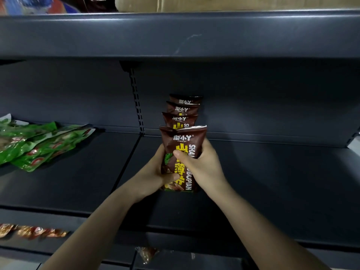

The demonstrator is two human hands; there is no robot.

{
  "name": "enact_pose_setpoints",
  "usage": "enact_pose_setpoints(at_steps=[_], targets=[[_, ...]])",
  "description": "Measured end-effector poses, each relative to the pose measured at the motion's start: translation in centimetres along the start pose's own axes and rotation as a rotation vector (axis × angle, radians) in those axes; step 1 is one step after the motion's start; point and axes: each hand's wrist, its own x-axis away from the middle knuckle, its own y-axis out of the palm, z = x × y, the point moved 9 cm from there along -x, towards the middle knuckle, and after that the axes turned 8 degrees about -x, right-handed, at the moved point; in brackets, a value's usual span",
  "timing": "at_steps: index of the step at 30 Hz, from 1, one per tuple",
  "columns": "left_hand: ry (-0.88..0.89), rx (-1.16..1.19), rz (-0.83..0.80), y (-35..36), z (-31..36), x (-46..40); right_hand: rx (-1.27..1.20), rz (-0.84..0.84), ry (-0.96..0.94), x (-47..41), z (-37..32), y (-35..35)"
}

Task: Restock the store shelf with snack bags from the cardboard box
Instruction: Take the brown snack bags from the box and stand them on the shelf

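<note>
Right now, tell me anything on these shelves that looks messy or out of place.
The green snack bags at the left of the shelf lie flat in a loose, overlapping heap, unlike the brown bags standing upright in a row, the front one held by both hands. Nothing looks spilled or torn.

The shelf [253, 172] is made of dark painted metal with a smooth, faintly sheened finish; scuff marks are seen on the front edge of the board above. The brown snack bags [183, 141] are of glossy plastic film, creased where gripped. The green packets [35, 147] are of shiny, crinkled plastic film. The cardboard box [233, 3] on top is of matt brown paperboard.
</note>
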Motion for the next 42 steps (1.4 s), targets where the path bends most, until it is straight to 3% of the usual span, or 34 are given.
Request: enact_pose_setpoints(at_steps=[3, 7, 10, 12, 15, 21, 24, 27, 32, 38, 42], targets=[[-0.006, -0.097, 0.075, -1.3, -0.2, -0.1, 0.045, 0.042, -0.028, -0.8, 0.3, 0.5], [0.02, -0.383, 0.274, -2.3, -0.4, 0.4, 0.284, 0.014, -0.051, -1.7, 1.4, 1.2], [0.118, -0.631, 0.377, -1.9, 0.1, 1.4, 0.436, -0.086, -0.065, -0.9, 2.3, 1.4], [0.196, -0.783, 0.354, -0.8, 0.0, 1.8, 0.423, -0.188, -0.046, 0.0, 2.6, 1.4], [0.161, -0.788, 0.256, 0.5, -1.4, 1.5, 0.38, -0.214, -0.042, 0.4, 2.8, 1.1], [0.098, -0.836, 0.242, 0.8, -2.4, 0.4, 0.433, -0.201, -0.016, -0.3, 2.7, 1.1], [0.029, -0.676, 0.147, 0.5, -3.4, 0.0, 0.418, -0.252, -0.011, 0.3, 2.7, 1.4], [0.05, -0.56, 0.151, -0.2, -3.7, -0.8, 0.413, -0.306, -0.023, 1.0, 2.8, 2.2], [0.055, -0.619, 0.26, -0.8, -3.2, -1.4, 0.495, -0.215, -0.041, 0.4, 3.6, 1.4], [-0.008, -0.679, 0.26, -0.6, -2.5, -1.5, 0.509, -0.178, -0.098, 0.8, 2.5, 1.3], [-0.154, -0.952, 0.242, -0.8, -1.7, -1.2, 0.558, -0.224, -0.153, 2.2, 0.6, 0.2]])
